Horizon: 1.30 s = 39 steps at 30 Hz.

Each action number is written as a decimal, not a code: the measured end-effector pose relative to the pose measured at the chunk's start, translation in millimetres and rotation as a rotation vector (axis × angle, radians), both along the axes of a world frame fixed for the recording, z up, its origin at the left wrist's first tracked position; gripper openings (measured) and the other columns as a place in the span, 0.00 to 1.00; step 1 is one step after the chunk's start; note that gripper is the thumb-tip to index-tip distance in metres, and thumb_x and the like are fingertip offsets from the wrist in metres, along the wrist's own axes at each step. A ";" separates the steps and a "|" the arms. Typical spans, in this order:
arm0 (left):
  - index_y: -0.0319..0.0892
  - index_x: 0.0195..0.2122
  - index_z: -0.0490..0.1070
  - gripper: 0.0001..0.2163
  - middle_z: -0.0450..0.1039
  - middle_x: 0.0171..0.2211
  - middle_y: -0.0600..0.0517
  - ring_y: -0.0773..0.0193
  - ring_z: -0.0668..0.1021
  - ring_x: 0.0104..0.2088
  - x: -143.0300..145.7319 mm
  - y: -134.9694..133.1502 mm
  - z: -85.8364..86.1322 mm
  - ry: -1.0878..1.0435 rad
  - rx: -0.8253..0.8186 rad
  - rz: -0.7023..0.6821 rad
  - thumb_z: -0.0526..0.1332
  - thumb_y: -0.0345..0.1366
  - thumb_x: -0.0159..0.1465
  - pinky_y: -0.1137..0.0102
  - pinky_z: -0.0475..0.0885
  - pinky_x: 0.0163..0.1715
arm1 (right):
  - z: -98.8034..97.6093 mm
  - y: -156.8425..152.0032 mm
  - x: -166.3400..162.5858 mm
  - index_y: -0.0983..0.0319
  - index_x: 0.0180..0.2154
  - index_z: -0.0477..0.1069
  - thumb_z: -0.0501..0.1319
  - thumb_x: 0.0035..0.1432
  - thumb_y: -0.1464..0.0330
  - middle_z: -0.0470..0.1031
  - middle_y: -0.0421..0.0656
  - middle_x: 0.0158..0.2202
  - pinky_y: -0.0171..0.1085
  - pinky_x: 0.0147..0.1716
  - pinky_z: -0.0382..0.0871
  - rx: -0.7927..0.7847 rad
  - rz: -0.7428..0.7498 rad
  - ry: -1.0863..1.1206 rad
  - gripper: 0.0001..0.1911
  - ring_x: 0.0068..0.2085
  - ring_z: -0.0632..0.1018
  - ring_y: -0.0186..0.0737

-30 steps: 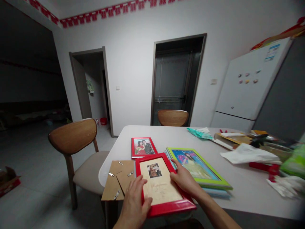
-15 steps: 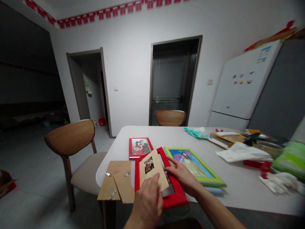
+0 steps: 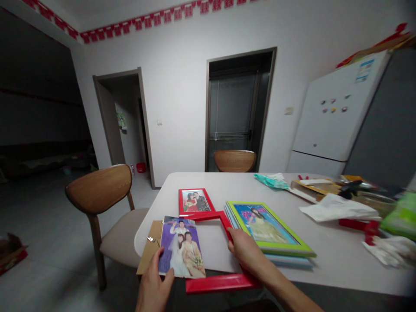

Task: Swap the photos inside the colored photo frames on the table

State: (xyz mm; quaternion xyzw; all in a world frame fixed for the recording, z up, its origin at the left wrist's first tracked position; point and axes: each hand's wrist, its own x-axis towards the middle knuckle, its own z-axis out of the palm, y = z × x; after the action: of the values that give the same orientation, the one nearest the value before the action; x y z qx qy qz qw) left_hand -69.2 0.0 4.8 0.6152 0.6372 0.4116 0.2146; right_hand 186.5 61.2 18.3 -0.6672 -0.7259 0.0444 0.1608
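A wedding photo (image 3: 180,253) with a purple background is pinched at its lower left by my left hand (image 3: 154,279), thumb on its face. It overlaps a brown backing board (image 3: 147,255) with metal clips. My right hand (image 3: 247,253) is closed around the right side of a red picture frame (image 3: 222,284), whose opening holds no picture and shows the table through it. The frame's lower bar juts past the table's front edge. Just behind it lies a second red frame (image 3: 180,203) with a couple's picture. Right of my right hand, a green-edged frame (image 3: 294,250) tops a stack.
Crumpled white paper (image 3: 338,208), a teal and white wrapper (image 3: 271,181), white gloves or cloth (image 3: 388,251) and a green packet (image 3: 401,216) crowd the table's right side. One wooden chair (image 3: 100,186) stands at the left, another (image 3: 234,161) behind the table.
My left hand has moved left, away from the frame, and the pale card it held with a small picture has given way to the large photo. The frame's opening is now uncovered.
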 end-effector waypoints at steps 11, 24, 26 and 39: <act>0.38 0.50 0.58 0.24 0.64 0.49 0.45 0.59 0.68 0.48 -13.1 -1.1 -0.8 0.336 -0.048 -0.012 0.51 0.40 0.53 0.67 0.63 0.46 | -14.4 0.5 -5.4 0.68 0.35 0.69 0.49 0.46 0.76 0.70 0.51 0.35 0.33 0.39 0.59 0.026 0.074 -0.062 0.15 0.38 0.70 0.39; 0.39 0.48 0.62 0.23 0.60 0.52 0.43 0.53 0.62 0.52 21.8 3.8 -3.7 0.488 0.114 -0.227 0.56 0.38 0.50 0.57 0.57 0.51 | -7.6 -6.7 -52.7 0.68 0.48 0.62 0.51 0.46 0.71 0.73 0.48 0.34 0.33 0.32 0.64 -0.058 0.199 0.563 0.25 0.32 0.73 0.37; 0.37 0.49 0.62 0.24 0.60 0.52 0.42 0.52 0.62 0.52 28.7 4.5 -0.7 0.497 0.098 -0.257 0.56 0.37 0.49 0.56 0.57 0.51 | -14.4 -0.9 -62.8 0.67 0.49 0.60 0.52 0.42 0.74 0.72 0.43 0.28 0.31 0.24 0.63 -0.128 0.194 0.727 0.28 0.25 0.71 0.33; 0.42 0.51 0.59 0.19 0.64 0.50 0.48 0.63 0.66 0.51 45.9 19.7 23.7 0.050 0.469 -0.210 0.46 0.28 0.57 0.64 0.61 0.51 | 46.6 -19.5 -92.7 0.64 0.50 0.56 0.57 0.46 0.63 0.68 0.40 0.28 0.32 0.26 0.65 -0.116 0.289 1.515 0.28 0.27 0.71 0.32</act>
State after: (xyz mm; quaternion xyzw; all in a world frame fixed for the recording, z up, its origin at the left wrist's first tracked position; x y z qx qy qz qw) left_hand -23.3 19.7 28.5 0.7210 0.4620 0.5083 0.0918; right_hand 93.9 41.7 64.8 -0.3606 -0.4943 0.5475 0.5708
